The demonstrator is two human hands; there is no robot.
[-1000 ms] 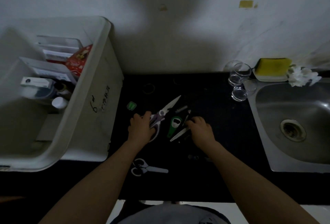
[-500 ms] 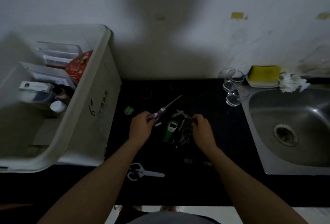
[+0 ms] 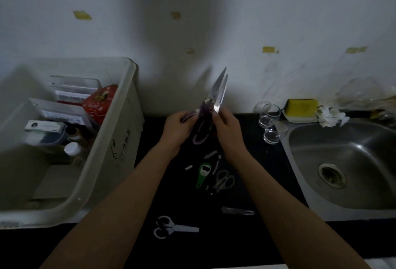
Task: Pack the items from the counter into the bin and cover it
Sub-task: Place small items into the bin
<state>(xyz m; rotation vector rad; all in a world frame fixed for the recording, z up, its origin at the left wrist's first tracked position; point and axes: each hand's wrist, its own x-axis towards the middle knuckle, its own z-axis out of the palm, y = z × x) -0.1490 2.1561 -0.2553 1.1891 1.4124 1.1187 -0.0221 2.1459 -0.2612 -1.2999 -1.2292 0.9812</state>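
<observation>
Step in hand: packing, mid-pick. Left hand (image 3: 179,128) and right hand (image 3: 227,127) both closed around purple handles of kitchen shears (image 3: 211,105), held up above black counter (image 3: 267,183), blades pointing up, slightly parted. Bin (image 3: 111,140) at left, open, partly filled (no lid visible). Still on counter: green bottle opener (image 3: 203,174), small scissors (image 3: 224,180), white-handled scissors (image 3: 171,227). Next, likely: close blades, carry left, lay in bin.

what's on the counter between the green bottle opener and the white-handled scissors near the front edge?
Head view: nothing. The dark counter is bare between the green bottle opener and the white-handled scissors. The small metal scissors lie off to the opener's right.
</observation>
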